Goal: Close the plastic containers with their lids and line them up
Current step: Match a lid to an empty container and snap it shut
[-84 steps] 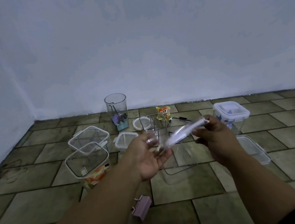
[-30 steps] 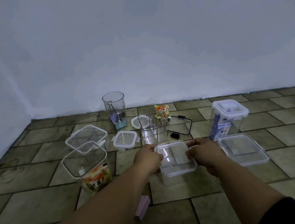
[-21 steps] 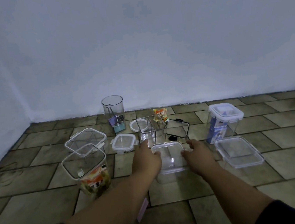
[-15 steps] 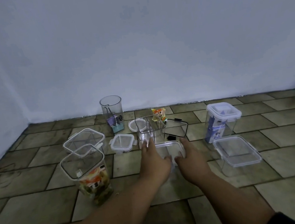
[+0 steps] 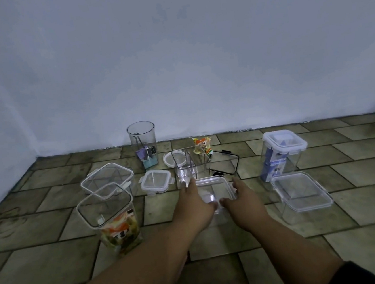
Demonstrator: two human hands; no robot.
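A clear square container with its lid (image 5: 213, 189) on top stands on the tiled floor in front of me. My left hand (image 5: 194, 203) lies flat on the lid's left side and my right hand (image 5: 242, 199) on its right side, fingers straight, pressing down. Right of them stands a lidded clear container (image 5: 300, 190), and behind it a taller one with a white clip lid (image 5: 284, 146) closed. On the left stand an open container with snack packets (image 5: 111, 217) and another clear container (image 5: 106, 179).
Behind the hands stand an open clear square container (image 5: 190, 162), a small square lid (image 5: 154, 180), a round lid (image 5: 168, 159), a black-rimmed lid (image 5: 225, 164), a round jar holding clips (image 5: 143, 144) and a snack packet (image 5: 202, 144). The wall runs close behind.
The lid that the right hand held in the air now lies on the container. Both hands came down onto it and slid from its side edges onto its top.
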